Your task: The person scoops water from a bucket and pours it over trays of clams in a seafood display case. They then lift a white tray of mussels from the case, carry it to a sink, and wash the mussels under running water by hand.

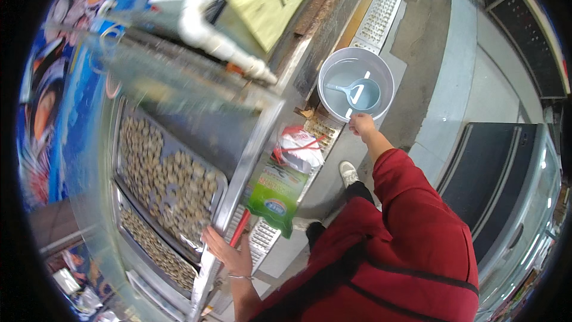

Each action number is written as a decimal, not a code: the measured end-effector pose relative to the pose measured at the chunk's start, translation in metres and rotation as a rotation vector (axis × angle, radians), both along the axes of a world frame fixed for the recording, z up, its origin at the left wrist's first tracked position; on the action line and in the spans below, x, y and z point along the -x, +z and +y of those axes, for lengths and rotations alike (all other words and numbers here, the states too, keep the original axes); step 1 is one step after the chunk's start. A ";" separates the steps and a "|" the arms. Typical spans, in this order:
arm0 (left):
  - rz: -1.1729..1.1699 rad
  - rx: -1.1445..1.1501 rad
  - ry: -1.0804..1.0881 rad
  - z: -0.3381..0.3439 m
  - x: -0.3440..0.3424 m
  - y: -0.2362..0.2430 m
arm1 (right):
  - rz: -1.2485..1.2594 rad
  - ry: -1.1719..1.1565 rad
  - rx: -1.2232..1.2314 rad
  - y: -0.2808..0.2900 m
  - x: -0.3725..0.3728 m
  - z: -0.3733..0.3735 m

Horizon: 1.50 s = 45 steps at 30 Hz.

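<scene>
My right hand [360, 124] is closed at the near rim of a pale grey bucket [386, 75] on the floor. Water stands in the bucket, and a light blue dipper [366, 98] floats or rests in it, its handle toward the left wall. Lower left, my left hand [226, 251] lies on the metal edge [255, 143] of a glass tank, fingers extended, holding nothing visible. Inside the tank are a tray [221, 194] of small clams [173, 182] and a second batch of clams [156, 247] below it. A red stick-like thing [241, 226] is beside my left hand.
A green plastic bag [277, 195] and a white-and-red bag [300, 148] lie against the tank, over a perforated drain cover [381, 18]. A white pipe [217, 42] juts out above. My shoe [349, 173] is close by. A glass-fronted case [506, 197] stands at right.
</scene>
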State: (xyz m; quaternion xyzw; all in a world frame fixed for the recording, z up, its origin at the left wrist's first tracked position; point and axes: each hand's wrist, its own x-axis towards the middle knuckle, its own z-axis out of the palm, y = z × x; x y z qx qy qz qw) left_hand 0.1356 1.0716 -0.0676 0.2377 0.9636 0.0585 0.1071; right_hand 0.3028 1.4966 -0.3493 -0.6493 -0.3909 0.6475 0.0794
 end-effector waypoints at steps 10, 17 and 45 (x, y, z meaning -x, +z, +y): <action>-0.054 0.611 0.114 0.173 0.019 -0.108 | 0.425 -1.033 0.451 -0.302 0.118 0.236; -0.179 0.942 0.106 0.155 0.043 -0.176 | 0.282 -1.204 0.241 -0.446 0.133 0.294; -0.029 0.836 0.042 0.163 0.017 -0.119 | -0.120 0.048 0.057 -0.301 -0.006 0.288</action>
